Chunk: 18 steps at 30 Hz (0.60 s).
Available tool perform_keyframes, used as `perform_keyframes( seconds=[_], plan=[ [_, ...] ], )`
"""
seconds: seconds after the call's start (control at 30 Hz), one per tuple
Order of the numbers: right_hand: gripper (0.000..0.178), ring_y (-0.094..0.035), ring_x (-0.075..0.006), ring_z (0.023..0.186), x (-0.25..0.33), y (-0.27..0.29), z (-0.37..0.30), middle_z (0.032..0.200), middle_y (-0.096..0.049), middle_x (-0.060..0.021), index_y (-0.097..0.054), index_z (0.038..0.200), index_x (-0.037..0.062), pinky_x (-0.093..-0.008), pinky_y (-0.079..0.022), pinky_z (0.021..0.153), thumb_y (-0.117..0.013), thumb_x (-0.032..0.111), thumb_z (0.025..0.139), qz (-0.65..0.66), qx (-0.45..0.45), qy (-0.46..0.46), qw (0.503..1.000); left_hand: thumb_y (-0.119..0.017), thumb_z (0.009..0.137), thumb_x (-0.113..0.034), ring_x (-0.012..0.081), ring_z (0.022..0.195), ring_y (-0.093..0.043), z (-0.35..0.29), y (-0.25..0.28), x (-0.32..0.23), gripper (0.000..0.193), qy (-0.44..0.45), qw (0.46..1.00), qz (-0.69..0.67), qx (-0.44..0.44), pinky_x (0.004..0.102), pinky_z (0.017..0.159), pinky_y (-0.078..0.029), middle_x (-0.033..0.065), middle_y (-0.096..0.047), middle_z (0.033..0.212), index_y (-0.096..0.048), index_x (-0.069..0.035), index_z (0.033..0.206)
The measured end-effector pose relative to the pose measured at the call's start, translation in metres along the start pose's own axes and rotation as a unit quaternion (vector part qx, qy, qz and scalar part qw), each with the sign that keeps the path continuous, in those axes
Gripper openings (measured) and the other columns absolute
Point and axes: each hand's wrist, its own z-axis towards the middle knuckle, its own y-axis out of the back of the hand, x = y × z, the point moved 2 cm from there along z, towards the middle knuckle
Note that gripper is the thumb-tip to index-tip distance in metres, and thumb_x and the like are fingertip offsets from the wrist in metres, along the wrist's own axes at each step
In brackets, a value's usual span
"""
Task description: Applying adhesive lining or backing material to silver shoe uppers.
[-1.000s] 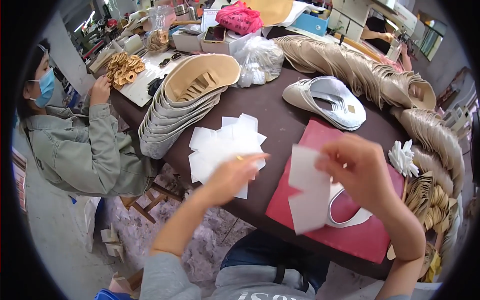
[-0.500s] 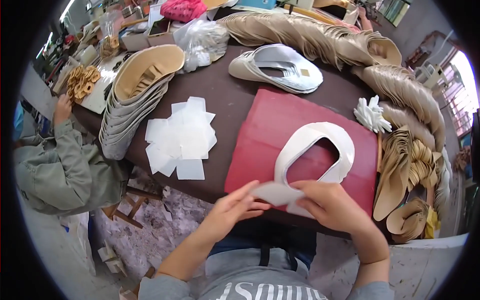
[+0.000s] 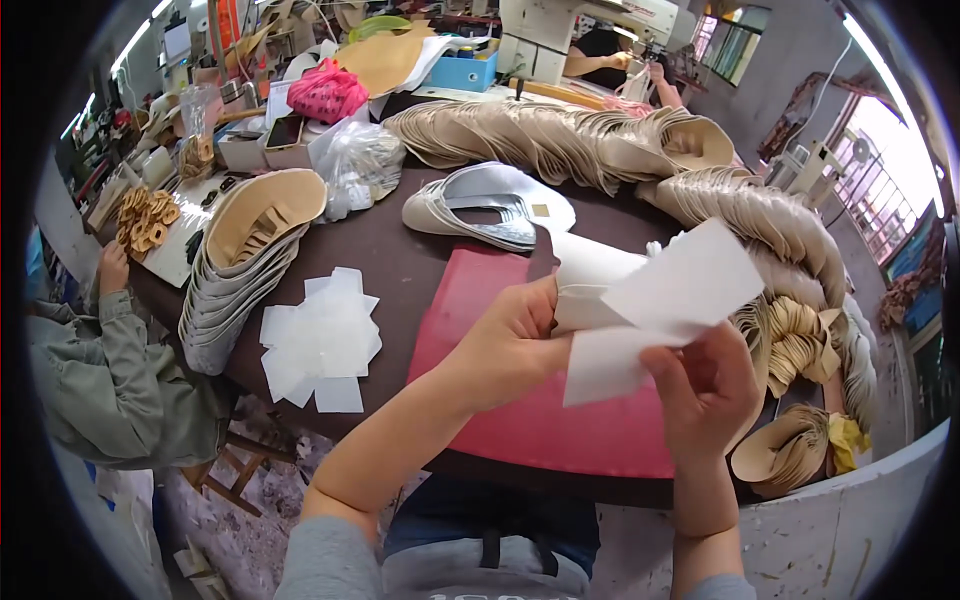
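Apparently for easy viewing, the left hand [image 3: 518,338] grips the curved white piece [image 3: 593,264] above the near red mat [image 3: 560,425], the right hand [image 3: 712,392] pinching a notched white sheet [image 3: 700,280] overlapping it

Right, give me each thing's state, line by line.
White shoe upper: held up, gripped by left hand
Notched white sheet: held up, pinched by right hand
White sheets: loosely piled, overlapping
Red mat: flat, partly hidden
Tan-lined shoe uppers: nested together
Clear plastic bag: crumpled, bulging
Phone: face up, screen dark
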Motion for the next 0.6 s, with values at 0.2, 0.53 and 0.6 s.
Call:
perform_keyframes(
  seconds=[0.2, 0.53, 0.6],
  plan=[
    [0.034, -0.053, -0.0082, 0.064, -0.010, -0.001, 0.017, 0.080, -0.063, -0.0057, -0.055, 0.108, -0.0032, -0.0171, -0.044, 0.059, -0.071, -0.003, 0.078, -0.013, 0.041, 0.022, 0.999, -0.062, 0.081, 0.002, 0.0154, 0.085, -0.065, 0.012, 0.017, 0.019, 0.036, -0.065, 0.958, -0.222, 0.168, 0.0222, 0.073, -0.051, 0.0136, -0.067, 0.102, -0.056, 0.003, 0.117],
    [0.032, -0.055, -0.0096, 0.066, -0.015, -0.005, 0.022, 0.083, -0.064, -0.0062, -0.059, 0.104, -0.0024, -0.0183, -0.047, 0.061, -0.073, -0.003, 0.076, -0.001, 0.056, -0.036, 0.998, -0.066, 0.085, -0.010, 0.0044, 0.059, -0.052, 0.012, 0.000, 0.006, 0.019, -0.017, 0.997, 0.027, -0.073, 0.0145, 0.052, -0.038, 0.0037, -0.065, 0.075, -0.065, 0.004, 0.098],
    [0.031, -0.055, -0.0098, 0.066, -0.014, -0.003, 0.024, 0.083, -0.064, -0.0062, -0.060, 0.102, -0.0022, -0.0186, -0.046, 0.060, -0.073, -0.003, 0.074, -0.016, 0.072, -0.007, 0.997, -0.067, 0.085, -0.010, 0.0043, 0.058, -0.051, 0.012, -0.002, 0.007, 0.018, -0.023, 0.996, 0.017, -0.079, 0.0146, 0.051, -0.038, 0.0033, -0.065, 0.074, -0.066, 0.004, 0.096]
  ],
)
